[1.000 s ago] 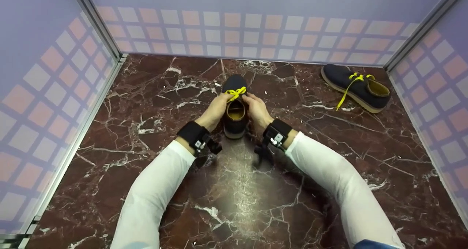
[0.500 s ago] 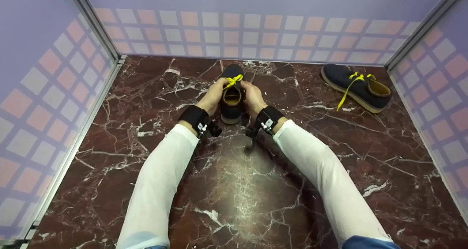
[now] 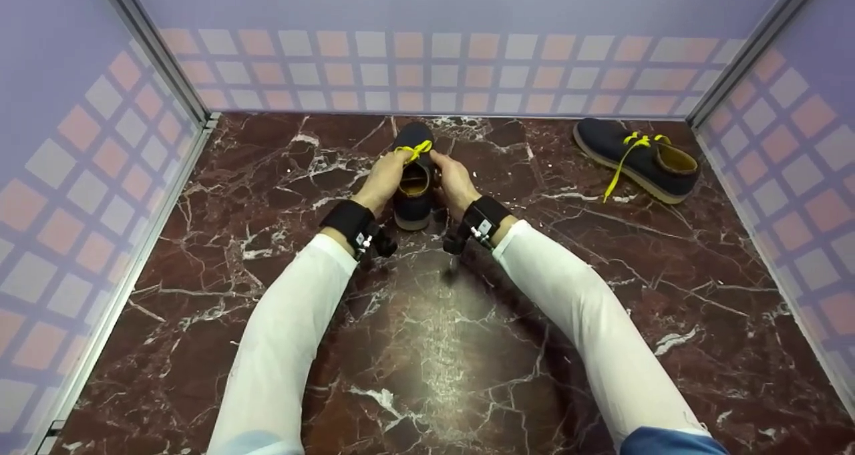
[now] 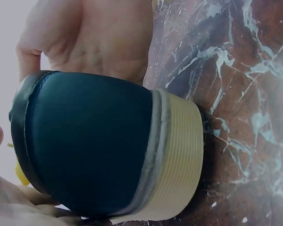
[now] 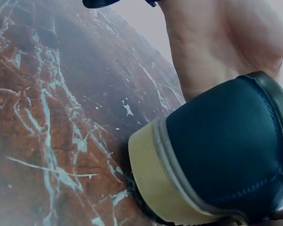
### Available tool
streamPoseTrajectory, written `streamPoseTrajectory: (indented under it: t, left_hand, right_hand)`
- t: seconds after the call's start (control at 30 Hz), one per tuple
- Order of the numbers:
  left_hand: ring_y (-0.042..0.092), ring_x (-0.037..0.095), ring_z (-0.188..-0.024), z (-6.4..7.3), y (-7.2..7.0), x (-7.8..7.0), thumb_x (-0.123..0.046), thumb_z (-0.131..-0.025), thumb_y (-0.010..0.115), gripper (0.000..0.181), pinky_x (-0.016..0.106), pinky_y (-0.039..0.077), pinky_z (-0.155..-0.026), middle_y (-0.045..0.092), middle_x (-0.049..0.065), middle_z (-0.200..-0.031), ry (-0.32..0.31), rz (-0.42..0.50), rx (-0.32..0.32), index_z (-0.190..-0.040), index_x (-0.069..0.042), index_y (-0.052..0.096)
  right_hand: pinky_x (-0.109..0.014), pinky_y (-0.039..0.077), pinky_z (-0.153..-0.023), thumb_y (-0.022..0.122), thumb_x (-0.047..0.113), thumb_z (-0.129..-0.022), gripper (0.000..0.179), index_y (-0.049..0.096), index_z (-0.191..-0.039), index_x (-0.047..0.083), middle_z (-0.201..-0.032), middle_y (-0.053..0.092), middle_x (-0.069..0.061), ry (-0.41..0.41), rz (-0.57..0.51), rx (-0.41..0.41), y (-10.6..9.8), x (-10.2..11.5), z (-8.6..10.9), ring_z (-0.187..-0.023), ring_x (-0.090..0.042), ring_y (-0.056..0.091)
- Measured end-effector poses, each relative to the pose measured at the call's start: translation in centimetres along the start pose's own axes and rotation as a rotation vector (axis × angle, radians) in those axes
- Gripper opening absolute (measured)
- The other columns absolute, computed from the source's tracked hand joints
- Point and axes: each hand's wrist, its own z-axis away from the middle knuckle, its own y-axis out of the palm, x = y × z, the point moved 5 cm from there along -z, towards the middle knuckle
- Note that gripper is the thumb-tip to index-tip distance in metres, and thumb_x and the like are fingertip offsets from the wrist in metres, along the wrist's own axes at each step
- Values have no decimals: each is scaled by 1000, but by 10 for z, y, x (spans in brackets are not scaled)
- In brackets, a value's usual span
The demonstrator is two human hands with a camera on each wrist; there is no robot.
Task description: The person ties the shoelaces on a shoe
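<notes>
A navy shoe (image 3: 412,212) with a yellow lace bow (image 3: 421,149) stands on the marble floor, toe toward the back wall. My left hand (image 3: 384,180) holds its left side, thumb at the bow. From the right, my right hand (image 3: 457,180) grips the other side, thumb near the lace. The left wrist view has the shoe's heel (image 4: 92,141) and cream ribbed sole facing the camera, with the right palm (image 4: 108,42) along one side. In the right wrist view the left palm (image 5: 217,52) lies beside the heel. The shoe body hides most fingers.
At the back right, a matching navy shoe (image 3: 598,139) lies angled, one yellow lace end trailing onto the floor (image 3: 534,294). Purple panels with pink and white squares enclose the floor at the back wall (image 3: 427,71), the left and the right.
Both hands have pushed the shoe a little forward, toward the back wall, mostly in the first half second. Since then the head view has shifted slightly. The other shoe has stayed in place.
</notes>
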Motion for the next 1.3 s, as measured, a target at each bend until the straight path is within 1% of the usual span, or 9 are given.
streamPoseTrajectory:
  t: [0.07, 0.17, 0.4, 0.57, 0.73, 0.8, 0.93, 1.07, 1.3]
  left_hand:
    - [62, 19, -139, -5, -1, 6, -58, -109, 53, 49, 30, 48, -117, 70, 4, -148, -9, -33, -18, -127, -19, 77]
    - [58, 23, -149, 12, -4, 2, -67, -109, 53, 66, 34, 45, -125, 66, 8, -158, -9, 3, -11, -144, -15, 71]
    - [57, 37, -147, 94, -14, -51, -50, -116, 50, 63, 47, 44, -129, 62, 24, -156, 65, 76, 10, -149, 3, 61]
    - [55, 39, -152, 108, -17, -57, -47, -118, 50, 63, 49, 41, -133, 61, 25, -160, 95, 113, 55, -154, 4, 59]
    - [51, 39, -158, 122, -22, -58, -42, -119, 48, 62, 50, 38, -136, 57, 26, -165, 132, 120, 80, -158, 5, 56]
    - [49, 40, -160, 129, -25, -59, -42, -120, 46, 63, 51, 37, -137, 55, 26, -167, 148, 105, 78, -160, 5, 54]
    - [41, 40, -167, 143, -28, -60, -44, -120, 44, 68, 51, 31, -141, 44, 26, -177, 189, 36, 73, -168, 4, 43]
    - [40, 40, -168, 159, -24, -67, -45, -119, 45, 72, 51, 30, -142, 42, 26, -178, 278, -95, 76, -172, 3, 36]
    - [45, 42, -164, 185, -10, -82, -45, -117, 51, 72, 54, 35, -139, 45, 27, -176, 467, -318, 105, -168, 4, 44]
  right_hand:
    - [-37, 56, -104, 45, 31, -120, 31, 68, -119, 10, -120, 70, -9, 5, -11, 11, 0, -1, 1, -107, -22, 67]
    - [-34, 56, -97, 46, 33, -119, 31, 69, -116, 12, -113, 69, -3, 23, 4, 21, -1, -1, 4, -104, -20, 67]
    - [-31, 54, -90, 43, 36, -120, 45, 65, -139, 2, -117, 70, -5, 31, 45, 72, -2, 8, 14, -104, -20, 66]
    - [-37, 58, -110, 48, 39, -118, 50, 63, -149, 3, -149, 70, -11, 50, 104, 119, -16, 9, 6, -132, -26, 69]
    - [-43, 48, -132, 59, 47, -113, 76, 43, -169, -2, -178, 46, -19, 87, 144, 104, -38, 9, -8, -162, -37, 51]
    - [-47, 40, -137, 55, 45, -115, 80, 31, -174, -4, -184, 33, -22, 73, 148, 99, -36, 17, 3, -169, -41, 40]
    - [-55, 32, -141, 50, 36, -118, 72, 29, -173, -5, -184, 27, -27, 35, 147, 99, -31, 35, 20, -171, -48, 31]
    - [-59, 28, -142, 51, 30, -119, 67, 33, -172, -4, -183, 31, -28, -1, 172, 98, -31, 49, 28, -171, -52, 29]
    - [-64, 38, -136, 61, 26, -111, 68, 41, -169, -4, -175, 45, -29, -122, 443, 82, -49, 69, 32, -164, -51, 43]
